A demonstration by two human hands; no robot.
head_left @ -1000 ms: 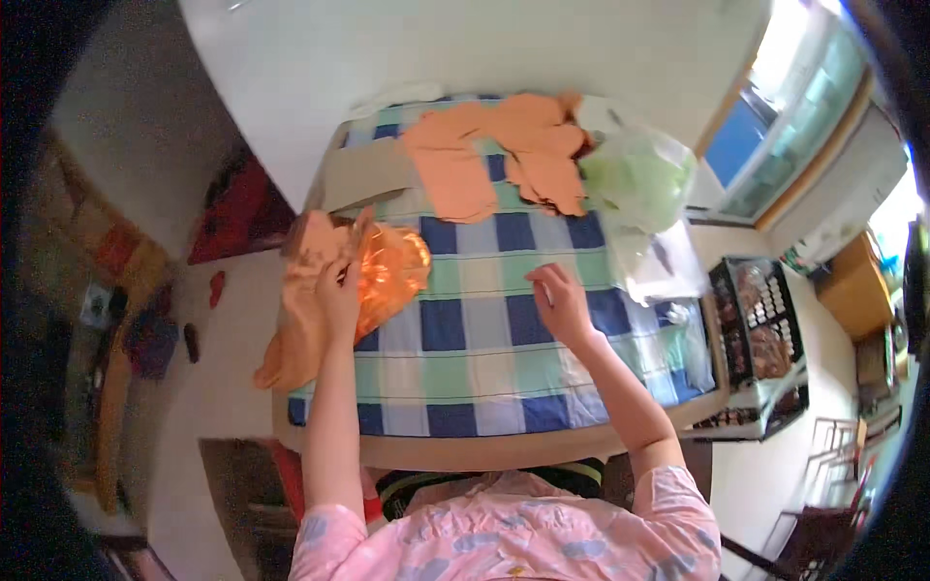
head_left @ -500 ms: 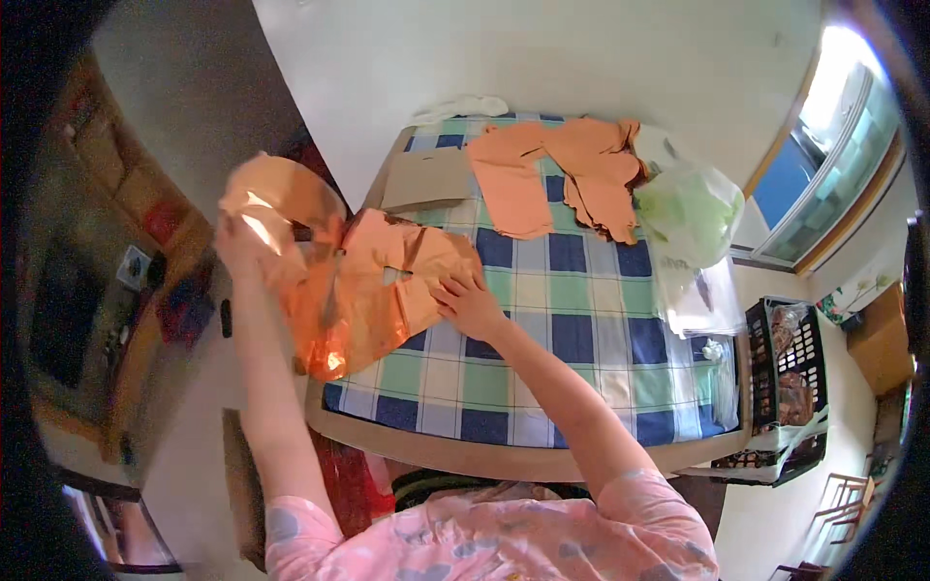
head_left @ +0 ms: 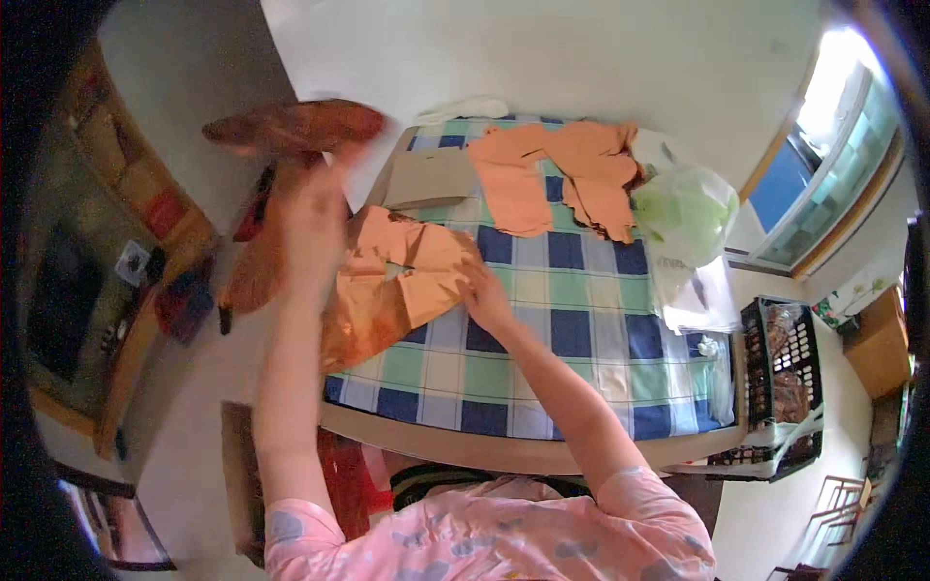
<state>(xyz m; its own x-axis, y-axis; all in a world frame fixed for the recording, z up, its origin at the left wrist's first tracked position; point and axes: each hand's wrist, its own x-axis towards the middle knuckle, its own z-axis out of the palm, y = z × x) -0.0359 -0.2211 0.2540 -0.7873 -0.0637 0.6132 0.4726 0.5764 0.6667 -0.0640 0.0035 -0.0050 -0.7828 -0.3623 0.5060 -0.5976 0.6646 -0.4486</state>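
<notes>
A flat, shiny copper-orange foil balloon [head_left: 412, 300] lies partly on the table's left side, with a gap in its middle. My left hand [head_left: 318, 208] is raised over the left edge, smeared by motion, and grips the balloon's far end. That lifted part [head_left: 295, 126] is seen nearly edge-on and looks darker. Another stretch of foil hangs below and left of the hand. My right hand [head_left: 484, 298] rests at the balloon's right edge, fingers stretched out onto the foil.
The table has a checked cloth [head_left: 513, 368]. At its far side lie a cardboard piece [head_left: 426, 177] and more flat orange foil pieces [head_left: 513, 189]. A plastic bag with green contents [head_left: 688, 208] stands right, near clear packets [head_left: 699, 298]. A black crate [head_left: 783, 363] adjoins the right edge.
My left hand has swung up and to the right, lifting and turning the foil's left part. My right hand has shifted slightly right, to the foil's edge.
</notes>
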